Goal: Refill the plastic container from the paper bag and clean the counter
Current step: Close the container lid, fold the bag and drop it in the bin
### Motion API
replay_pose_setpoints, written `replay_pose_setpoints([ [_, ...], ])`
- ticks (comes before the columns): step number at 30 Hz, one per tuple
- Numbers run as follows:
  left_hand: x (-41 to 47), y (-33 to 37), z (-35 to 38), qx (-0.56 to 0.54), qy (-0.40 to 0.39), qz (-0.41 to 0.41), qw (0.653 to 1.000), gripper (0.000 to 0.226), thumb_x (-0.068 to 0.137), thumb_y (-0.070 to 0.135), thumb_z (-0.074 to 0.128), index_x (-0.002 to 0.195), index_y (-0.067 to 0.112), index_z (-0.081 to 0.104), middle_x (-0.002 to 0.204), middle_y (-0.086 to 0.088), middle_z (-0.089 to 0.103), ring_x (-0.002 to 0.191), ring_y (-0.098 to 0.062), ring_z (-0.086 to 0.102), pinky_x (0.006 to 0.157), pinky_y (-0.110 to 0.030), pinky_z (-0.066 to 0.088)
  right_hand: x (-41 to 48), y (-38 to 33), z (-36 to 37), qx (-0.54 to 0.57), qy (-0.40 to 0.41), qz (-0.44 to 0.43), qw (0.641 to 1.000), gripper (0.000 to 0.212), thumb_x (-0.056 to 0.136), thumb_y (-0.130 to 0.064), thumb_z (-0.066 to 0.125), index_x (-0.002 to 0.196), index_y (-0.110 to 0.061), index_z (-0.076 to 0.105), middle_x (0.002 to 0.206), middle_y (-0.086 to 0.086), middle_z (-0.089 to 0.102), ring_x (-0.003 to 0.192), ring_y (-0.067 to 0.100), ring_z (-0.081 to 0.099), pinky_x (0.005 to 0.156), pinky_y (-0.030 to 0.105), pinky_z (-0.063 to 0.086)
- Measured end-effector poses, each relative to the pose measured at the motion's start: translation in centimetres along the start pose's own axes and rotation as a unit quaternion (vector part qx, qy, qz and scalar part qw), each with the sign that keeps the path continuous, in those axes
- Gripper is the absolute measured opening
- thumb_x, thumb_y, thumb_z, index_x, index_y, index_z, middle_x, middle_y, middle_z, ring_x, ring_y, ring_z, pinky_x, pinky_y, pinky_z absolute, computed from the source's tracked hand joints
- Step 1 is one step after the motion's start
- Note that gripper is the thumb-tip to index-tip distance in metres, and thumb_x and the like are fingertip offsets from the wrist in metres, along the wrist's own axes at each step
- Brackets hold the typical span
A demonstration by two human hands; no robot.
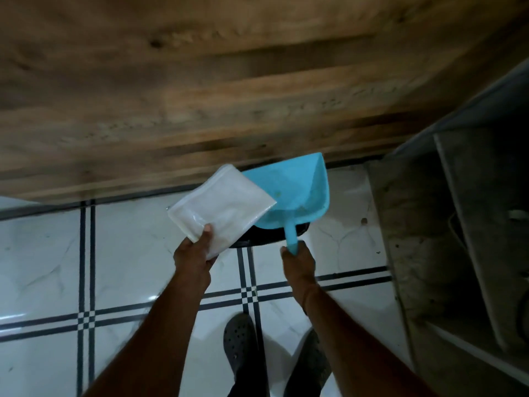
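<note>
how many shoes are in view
2: one dark clog at bottom centre on the tiled floor, the other just to its right, dimmer and blurred.

I see the dustpan (292, 190) in bright sky blue, one plain colour from scoop to handle. The flat packet (220, 202) is white, glossy and faintly see-through along its edges. The wooden panel (200, 81) runs warm brown with darker streaks of grain and a few knots. The floor (128, 239) is white marbled tile, crossed by paired dark lines with small checks where they meet. The shoes (239, 336) are dark grey, dotted with holes.
</note>
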State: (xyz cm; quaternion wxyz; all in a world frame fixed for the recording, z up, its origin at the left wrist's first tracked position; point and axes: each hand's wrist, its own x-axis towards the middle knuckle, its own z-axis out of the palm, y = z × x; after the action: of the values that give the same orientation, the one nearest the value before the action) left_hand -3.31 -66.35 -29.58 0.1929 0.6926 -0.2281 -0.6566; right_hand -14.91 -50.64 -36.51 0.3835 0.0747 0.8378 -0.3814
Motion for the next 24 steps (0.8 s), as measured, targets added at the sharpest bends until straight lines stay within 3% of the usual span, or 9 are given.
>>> replay_pose_setpoints([
  [3, -0.8, 0.5, 0.5, 0.021, 0.024, 0.003, 0.999, 0.036, 0.086, 0.022, 0.081, 0.114, 0.006, 0.066, 0.107, -0.008, 0.071, 0.084, -0.018, 0.069, 0.061, -0.029, 0.06, -1.7, 0.3, -3.9, 0.013, 0.058, -0.01, 0.998, 0.013, 0.098, -0.017, 0.064, 0.098, -0.007, 0.056, 0.074, -0.003, 0.052, 0.071, 0.018, 0.053, 0.069, 0.033, 0.045],
  [6, 0.8, -0.3, 1.6, 0.048, 0.045, 0.019, 0.998, 0.027, 0.084, 0.018, 0.083, 0.103, 0.008, 0.068, 0.109, -0.012, 0.072, 0.087, -0.025, 0.07, 0.069, -0.032, 0.057, -2.2, 0.7, -6.5, 0.035, 0.098, -0.021, 0.994, 0.014, 0.097, -0.016, 0.066, 0.099, -0.005, 0.057, 0.074, 0.0, 0.054, 0.069, 0.017, 0.054, 0.064, 0.029, 0.044],
  [10, 4.7, -2.0, 4.1, 0.124, 0.052, 0.017, 0.991, 0.027, 0.077, 0.021, 0.088, 0.091, 0.009, 0.068, 0.109, -0.017, 0.073, 0.093, -0.034, 0.07, 0.083, -0.047, 0.061, -1.2, 2.6, -8.4, 0.073, 0.133, -0.036, 0.988, 0.014, 0.097, -0.016, 0.066, 0.102, -0.006, 0.057, 0.077, 0.001, 0.055, 0.07, 0.015, 0.054, 0.063, 0.027, 0.043],
  [14, 8.6, -3.2, 7.3, 0.172, 0.019, -0.042, 0.984, 0.05, 0.081, 0.018, 0.085, 0.12, 0.001, 0.059, 0.112, -0.011, 0.061, 0.096, -0.026, 0.06, 0.057, -0.036, 0.053, 0.6, 5.1, -8.4, 0.119, 0.133, -0.053, 0.982, 0.009, 0.097, -0.012, 0.066, 0.103, -0.01, 0.059, 0.082, 0.001, 0.055, 0.074, 0.012, 0.054, 0.07, 0.028, 0.046],
  [18, 12.8, -4.6, 9.6, 0.156, -0.034, -0.12, 0.98, 0.058, 0.081, 0.016, 0.086, 0.13, 0.001, 0.059, 0.128, -0.017, 0.064, 0.095, -0.029, 0.061, 0.039, -0.027, 0.049, 1.6, 6.5, -7.7, 0.18, 0.097, -0.073, 0.976, 0.014, 0.097, -0.01, 0.064, 0.1, -0.023, 0.059, 0.087, 0.001, 0.056, 0.079, 0.013, 0.054, 0.075, 0.027, 0.052],
  [21, 14.4, -5.5, 10.4, 0.186, -0.043, -0.129, 0.973, 0.053, 0.084, 0.019, 0.083, 0.128, 0.002, 0.06, 0.12, -0.017, 0.063, 0.079, -0.024, 0.06, 0.039, -0.027, 0.048, 2.6, 7.0, -7.2, 0.202, 0.082, -0.077, 0.973, 0.013, 0.098, -0.009, 0.063, 0.108, -0.017, 0.06, 0.091, 0.004, 0.055, 0.081, 0.013, 0.054, 0.077, 0.027, 0.052],
  [24, 13.9, -6.1, 10.5, 0.203, -0.051, -0.093, 0.973, 0.04, 0.088, 0.011, 0.078, 0.122, 0.0, 0.06, 0.112, -0.015, 0.062, 0.075, -0.021, 0.058, 0.056, -0.028, 0.052, 2.7, 6.9, -7.4, 0.204, 0.081, -0.072, 0.973, 0.015, 0.098, -0.009, 0.064, 0.112, -0.009, 0.059, 0.09, 0.006, 0.054, 0.079, 0.013, 0.053, 0.075, 0.027, 0.052],
])
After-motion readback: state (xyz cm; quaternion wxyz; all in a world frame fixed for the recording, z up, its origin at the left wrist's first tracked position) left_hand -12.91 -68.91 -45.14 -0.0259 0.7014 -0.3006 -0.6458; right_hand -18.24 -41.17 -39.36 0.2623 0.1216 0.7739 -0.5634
